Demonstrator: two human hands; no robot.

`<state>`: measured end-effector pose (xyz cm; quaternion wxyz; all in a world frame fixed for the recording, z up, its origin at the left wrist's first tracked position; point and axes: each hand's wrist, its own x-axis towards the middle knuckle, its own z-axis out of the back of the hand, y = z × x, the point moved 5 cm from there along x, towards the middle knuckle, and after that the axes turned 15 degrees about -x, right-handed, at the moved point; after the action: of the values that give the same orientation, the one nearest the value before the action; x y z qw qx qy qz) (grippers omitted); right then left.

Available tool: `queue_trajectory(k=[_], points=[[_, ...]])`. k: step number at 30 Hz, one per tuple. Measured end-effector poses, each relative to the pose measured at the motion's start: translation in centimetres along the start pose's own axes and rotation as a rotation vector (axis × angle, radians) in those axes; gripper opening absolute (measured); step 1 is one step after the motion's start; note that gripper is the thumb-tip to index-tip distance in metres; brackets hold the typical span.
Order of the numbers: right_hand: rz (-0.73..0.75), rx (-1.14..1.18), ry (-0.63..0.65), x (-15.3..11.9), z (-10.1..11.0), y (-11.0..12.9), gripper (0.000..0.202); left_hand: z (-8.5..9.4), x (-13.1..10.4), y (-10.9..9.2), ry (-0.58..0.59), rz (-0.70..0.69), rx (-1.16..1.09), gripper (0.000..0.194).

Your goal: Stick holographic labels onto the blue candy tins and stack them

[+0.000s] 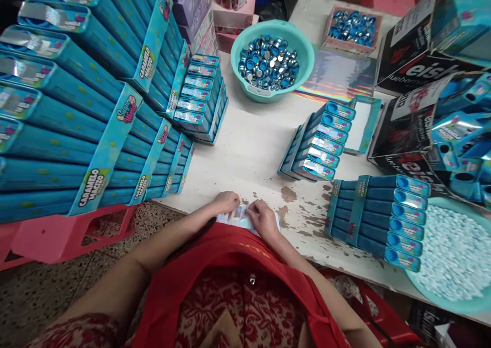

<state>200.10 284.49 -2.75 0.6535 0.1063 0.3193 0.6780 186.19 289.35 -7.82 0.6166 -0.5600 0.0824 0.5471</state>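
At the table's near edge, close to the red apron, lies a shiny, rainbow-tinted sheet (238, 216), perhaps of stickers. My left hand (227, 202) is closed at its left upper edge, fingers curled; whatever they grip is hidden. My right hand (263, 218) pinches at the sheet's right part with thumb and forefinger. Its lower edge is partly hidden by the apron. To the right stand a display box of blue candy packs (318, 143) with round openings on top and another filled display box (378, 220) lying tilted.
Stacked blue display boxes (103, 148) rise at the left. A turquoise basin (303, 77) of blue and silver caps stands at the back, a small box (378, 36) of caps beyond it. Right are cartons (399, 128) and a basin (425, 281) of pale candies. The white table (245, 153) has worn paint.
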Motion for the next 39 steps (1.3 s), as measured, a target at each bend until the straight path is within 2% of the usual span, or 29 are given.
queue_trajectory(k=[3,5,6,8,9,11,13,15,19,22,25,28,32,34,36,38,39], points=[[-0.077,0.108,-0.044,-0.4,4.0,0.6,0.016,1.1,-0.8,-0.8,-0.084,-0.035,-0.061,0.027],[-0.112,0.172,-0.062,-0.5,6.6,1.0,0.018,2.5,-1.7,-2.5,-0.171,-0.152,-0.261,0.032],[-0.122,0.203,-0.076,-0.6,7.9,1.2,0.019,3.0,-2.2,-3.8,-0.166,-0.241,-0.406,0.035],[-0.125,0.25,-0.115,-0.5,10.2,1.7,0.019,3.6,-3.3,-6.9,-0.036,-0.398,-0.665,0.042],[-0.121,0.261,-0.141,-0.5,11.3,1.9,0.02,3.7,-3.8,-8.4,0.054,-0.427,-0.741,0.043],[-0.119,0.268,-0.201,-0.1,13.1,2.1,0.021,3.8,-4.2,-10.9,0.158,-0.394,-0.79,0.033],[-0.146,0.268,-0.285,0.6,14.8,1.7,0.021,4.7,-3.9,-13.2,0.156,-0.352,-0.766,0.026],[-0.181,0.243,-0.421,1.8,16.7,0.9,0.019,6.2,-3.1,-15.7,0.129,-0.396,-0.696,0.025],[-0.247,0.161,-0.693,5.5,20.8,-1.5,0.019,10.7,0.2,-21.3,0.049,-0.61,-0.58,0.019],[-0.294,0.152,-0.786,9.1,23.6,-3.5,0.017,13.6,3.5,-25.0,0.01,-0.726,-0.521,0.018],[-0.347,0.124,-0.809,12.4,25.3,-5.4,0.014,15.1,6.8,-27.5,-0.006,-0.77,-0.47,0.013],[-0.411,0.126,-0.782,14.6,25.6,-7.0,0.014,15.2,9.3,-28.5,-0.015,-0.73,-0.482,0.013],[-0.454,0.15,-0.772,15.5,24.9,-8.4,0.016,14.1,11.4,-27.8,-0.034,-0.589,-0.557,0.007],[-0.497,0.174,-0.799,15.1,24.6,-8.9,0.024,13.5,11.9,-26.7,-0.121,-0.479,-0.477,0.007],[-0.527,0.248,-0.816,14.8,24.3,-9.2,0.037,13.0,11.8,-25.6,-0.283,-0.405,-0.362,0.014],[-0.527,0.283,-0.809,14.9,24.2,-9.4,0.045,12.4,11.1,-25.4,-0.408,-0.461,-0.359,0.028],[-0.525,0.268,-0.796,15.0,24.4,-9.4,0.046,12.0,10.6,-25.6,-0.419,-0.524,-0.386,0.038]])
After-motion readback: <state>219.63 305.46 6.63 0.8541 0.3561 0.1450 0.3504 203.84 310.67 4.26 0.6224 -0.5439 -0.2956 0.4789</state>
